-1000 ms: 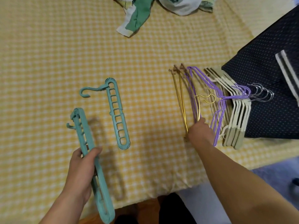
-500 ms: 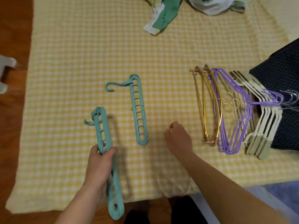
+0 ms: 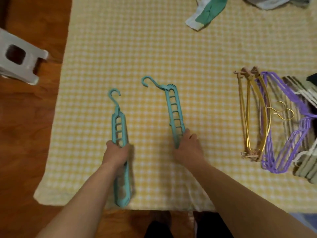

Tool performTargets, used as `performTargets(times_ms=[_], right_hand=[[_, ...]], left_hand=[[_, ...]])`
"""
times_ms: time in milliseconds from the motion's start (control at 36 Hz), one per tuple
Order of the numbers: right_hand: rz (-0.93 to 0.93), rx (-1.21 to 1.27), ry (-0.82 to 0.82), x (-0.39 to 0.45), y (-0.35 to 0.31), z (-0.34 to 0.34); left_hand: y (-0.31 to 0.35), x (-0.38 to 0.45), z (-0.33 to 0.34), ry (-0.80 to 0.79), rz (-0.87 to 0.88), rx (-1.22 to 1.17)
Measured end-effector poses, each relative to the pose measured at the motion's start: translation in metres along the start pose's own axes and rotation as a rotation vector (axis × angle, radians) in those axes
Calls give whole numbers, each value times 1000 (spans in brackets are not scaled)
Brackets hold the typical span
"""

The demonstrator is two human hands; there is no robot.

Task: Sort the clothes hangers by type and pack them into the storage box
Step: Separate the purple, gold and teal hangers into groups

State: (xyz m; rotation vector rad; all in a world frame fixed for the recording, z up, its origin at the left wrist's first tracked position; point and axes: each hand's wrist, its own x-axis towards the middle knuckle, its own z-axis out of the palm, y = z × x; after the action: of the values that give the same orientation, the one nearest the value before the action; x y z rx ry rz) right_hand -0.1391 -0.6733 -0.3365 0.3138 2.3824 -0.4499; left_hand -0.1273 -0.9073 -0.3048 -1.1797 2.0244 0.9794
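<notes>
Two teal slotted hangers lie lengthwise on the yellow checked cloth [image 3: 154, 48]. My left hand [image 3: 116, 152] grips the left teal hanger [image 3: 120, 127] around its middle, hook pointing away. My right hand [image 3: 187, 148] holds the near end of the right teal hanger [image 3: 174, 110], fingers curled round it. To the right lie sorted rows: gold hangers [image 3: 248, 114], purple hangers [image 3: 288, 134] and beige hangers [image 3: 307, 162]. No storage box is in view.
A grey plastic stool [image 3: 17, 57] stands on the wooden floor [image 3: 25, 134] at the left. Crumpled green and white clothes [image 3: 205, 16] lie at the cloth's far edge. A dark item shows at the right edge.
My right hand left the gold hangers, swept left and took hold of the second teal hanger. The left hand's hanger turned so its slots face up. The view shifted left.
</notes>
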Motion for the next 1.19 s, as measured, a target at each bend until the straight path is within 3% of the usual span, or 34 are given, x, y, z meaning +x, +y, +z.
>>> performTargets(times_ms=[167, 333, 500, 667, 806, 944, 1028, 1195], right_hand=[[-28, 13, -209, -39, 10, 31], [-64, 9, -165, -37, -10, 46], [-50, 101, -130, -36, -15, 37], [-152, -74, -107, -54, -12, 59], [-129, -111, -149, -53, -24, 63], [-295, -22, -92, -24, -77, 41], [-433, -110, -64, 2, -110, 23], [-445, -72, -232, 24, -122, 0]], left_hand=[[-15, 6, 40, -57, 109, -107], [9, 18, 74, -173, 315, -49], [23, 14, 79, -123, 224, 261], [4, -6, 70, -152, 133, 184], [-13, -9, 61, -161, 176, 269], [9, 38, 16, 24, 319, 352], [31, 67, -11, 76, 382, 428], [46, 83, -17, -7, 309, 583]])
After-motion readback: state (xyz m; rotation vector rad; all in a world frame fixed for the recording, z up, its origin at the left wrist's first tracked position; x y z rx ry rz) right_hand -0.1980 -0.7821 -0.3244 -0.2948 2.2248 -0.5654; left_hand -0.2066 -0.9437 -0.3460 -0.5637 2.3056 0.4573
